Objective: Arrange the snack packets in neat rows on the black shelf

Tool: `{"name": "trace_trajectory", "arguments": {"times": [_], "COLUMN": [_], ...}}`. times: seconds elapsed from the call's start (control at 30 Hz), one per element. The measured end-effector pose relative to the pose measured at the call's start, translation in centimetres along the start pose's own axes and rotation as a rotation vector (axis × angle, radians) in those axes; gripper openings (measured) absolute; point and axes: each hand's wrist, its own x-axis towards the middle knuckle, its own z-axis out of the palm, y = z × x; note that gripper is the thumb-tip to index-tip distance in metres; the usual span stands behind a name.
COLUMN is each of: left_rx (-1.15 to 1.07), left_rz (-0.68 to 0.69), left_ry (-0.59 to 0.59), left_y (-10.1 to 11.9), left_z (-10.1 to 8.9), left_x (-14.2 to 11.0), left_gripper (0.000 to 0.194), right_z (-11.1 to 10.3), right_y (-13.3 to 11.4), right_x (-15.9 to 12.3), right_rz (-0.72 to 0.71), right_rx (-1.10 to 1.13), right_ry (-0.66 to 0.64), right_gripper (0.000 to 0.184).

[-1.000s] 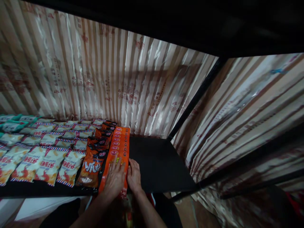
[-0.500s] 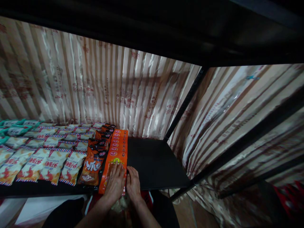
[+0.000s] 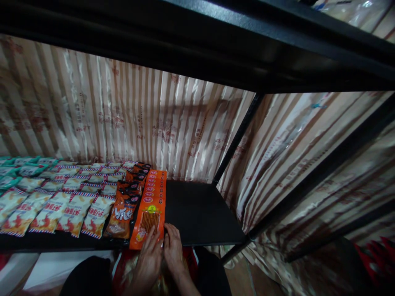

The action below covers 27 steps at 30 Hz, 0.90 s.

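Observation:
A column of overlapping orange snack packets (image 3: 156,200) lies on the black shelf, the front one showing a picture of brown sticks under a yellow badge. My left hand (image 3: 148,257) rests its outstretched fingertips on the lower part of the front packet. Along that packet's right edge is my right hand (image 3: 173,250), its fingers extended and touching or nearly touching the side. Neither hand grips anything. Directly left of the orange column stands a row of dark-and-orange snack bags (image 3: 120,216).
Several rows of white snack bags (image 3: 72,213) with striped edges fill the shelf's left, with green packets (image 3: 29,168) farther back. Bare black shelf surface (image 3: 197,213) lies to the right. A post (image 3: 236,144), an upper shelf (image 3: 197,53) and striped curtain (image 3: 129,111) surround it.
My left hand has slid back toward me along the front orange packet, uncovering its stick picture. My right hand has drawn slightly nearer to me. The view has tilted, showing more upper shelf.

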Motion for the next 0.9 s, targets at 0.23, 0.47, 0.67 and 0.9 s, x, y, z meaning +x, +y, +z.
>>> {"name": "trace_trajectory", "arguments": {"times": [0.23,0.47,0.67,0.9], "left_rx": [0.01,-0.051,-0.273,-0.286], "left_rz": [0.037,0.106,0.069,-0.133], "left_ry": [0.052,0.031,-0.296,-0.49], "left_y": [-0.5,-0.9,-0.6,0.8], "left_z": [-1.2,-1.6,0.7,0.7], "left_x": [-2.7,-4.8,-9.1,-10.0], "left_gripper": [0.04,0.039,0.037,0.021], "right_z": [-0.1,-0.1,-0.2,-0.3], "right_y": [-0.4,-0.5,-0.2,2.2], "right_x": [-0.8,-1.8,-4.4,-8.9], "right_rz": [-0.004,-0.014,-0.035,-0.127], "right_rx": [0.026,0.026,-0.001,-0.062], "right_ry": [0.044,0.034,0.053,0.011], "right_gripper": [0.04,0.038,0.037,0.036]}}
